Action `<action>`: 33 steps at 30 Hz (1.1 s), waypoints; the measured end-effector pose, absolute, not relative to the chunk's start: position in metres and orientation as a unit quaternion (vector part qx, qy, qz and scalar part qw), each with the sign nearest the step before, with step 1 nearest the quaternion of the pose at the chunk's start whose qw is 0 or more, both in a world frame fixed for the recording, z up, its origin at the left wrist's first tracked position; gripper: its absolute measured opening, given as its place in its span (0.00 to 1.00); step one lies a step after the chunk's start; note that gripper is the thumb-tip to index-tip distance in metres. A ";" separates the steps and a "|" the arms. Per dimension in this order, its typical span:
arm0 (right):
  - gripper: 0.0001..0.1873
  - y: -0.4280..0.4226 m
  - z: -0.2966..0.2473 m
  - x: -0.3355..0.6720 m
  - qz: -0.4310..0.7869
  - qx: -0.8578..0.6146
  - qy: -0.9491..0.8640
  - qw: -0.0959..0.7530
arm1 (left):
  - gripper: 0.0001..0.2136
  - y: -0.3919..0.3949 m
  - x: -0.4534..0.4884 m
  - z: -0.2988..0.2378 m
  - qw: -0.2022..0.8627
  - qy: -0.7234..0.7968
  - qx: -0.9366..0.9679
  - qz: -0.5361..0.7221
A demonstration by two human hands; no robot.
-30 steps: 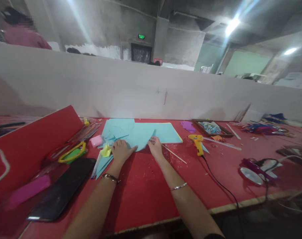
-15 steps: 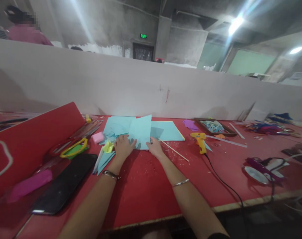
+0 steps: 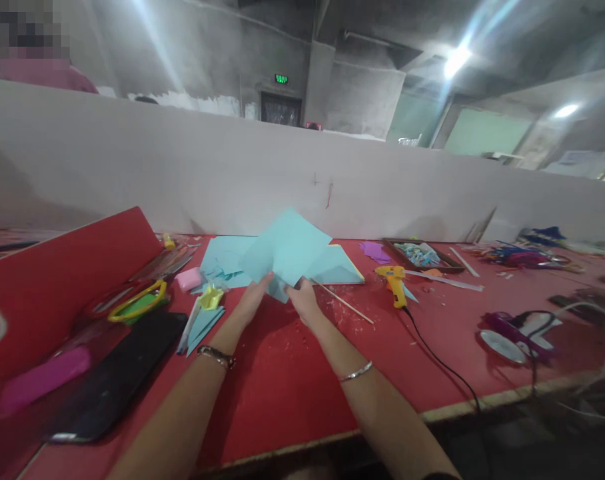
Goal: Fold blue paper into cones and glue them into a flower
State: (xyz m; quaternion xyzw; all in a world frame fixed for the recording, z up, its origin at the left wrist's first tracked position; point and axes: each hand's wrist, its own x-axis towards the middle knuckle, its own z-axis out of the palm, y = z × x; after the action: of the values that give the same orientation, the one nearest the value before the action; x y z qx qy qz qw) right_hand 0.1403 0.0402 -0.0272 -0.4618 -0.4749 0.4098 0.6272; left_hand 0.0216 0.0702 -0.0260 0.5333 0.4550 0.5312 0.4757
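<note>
A light-blue sheet of paper stands tilted above the table, one corner pointing up. My left hand grips its lower left edge with the thumb in front; the other fingers are hidden behind the paper. On the lower right edge, my right hand pinches the same sheet. More blue paper lies flat behind it on the left, and a blue stack with a yellow edge shows on the right. A thin wooden stick rests just right of my right hand.
A yellow glue gun with a black cord lies to the right, before a tray of small pieces. Leftward are folded blue papers, a black phone-like slab, yellow-handled scissors and a pink block. A white partition stands behind.
The blue sheet has turned from upright to a diamond-like slant and risen higher. My left hand has gone from spread fingers beside it to gripping its edge.
</note>
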 end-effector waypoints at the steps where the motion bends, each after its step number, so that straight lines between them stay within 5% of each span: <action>1: 0.16 0.040 -0.028 0.139 0.422 -0.462 -0.479 0.615 | 0.19 0.070 0.020 -0.026 0.472 0.473 0.506 0.545; 6: 0.23 0.050 -0.033 0.148 0.432 -0.484 -0.376 0.662 | 0.11 0.072 0.007 -0.022 0.451 0.544 0.426 0.565; 10: 0.25 0.053 -0.028 0.161 0.321 -0.543 -0.409 0.660 | 0.10 0.074 0.001 -0.020 0.439 0.554 0.410 0.576; 17: 0.26 0.030 -0.012 0.156 0.072 -0.437 -0.792 0.421 | 0.15 0.066 0.006 -0.009 0.531 0.484 0.379 0.582; 23: 0.24 0.018 -0.009 0.146 0.017 -0.396 -0.870 0.293 | 0.21 0.059 0.001 -0.002 0.604 0.369 0.342 0.618; 28: 0.23 0.017 -0.009 0.147 0.067 -0.391 -0.815 0.421 | 0.12 0.062 0.000 -0.005 0.576 0.389 0.345 0.631; 33: 0.31 0.031 -0.018 0.152 0.213 -0.461 -0.649 0.567 | 0.14 0.064 0.003 -0.011 0.553 0.397 0.390 0.620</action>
State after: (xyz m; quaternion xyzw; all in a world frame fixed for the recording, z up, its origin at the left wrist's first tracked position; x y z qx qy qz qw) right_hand 0.1519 0.0310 -0.0183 -0.4613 -0.6485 0.2126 0.5669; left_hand 0.0025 0.0636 -0.0111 0.3905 0.3973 0.6196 0.5530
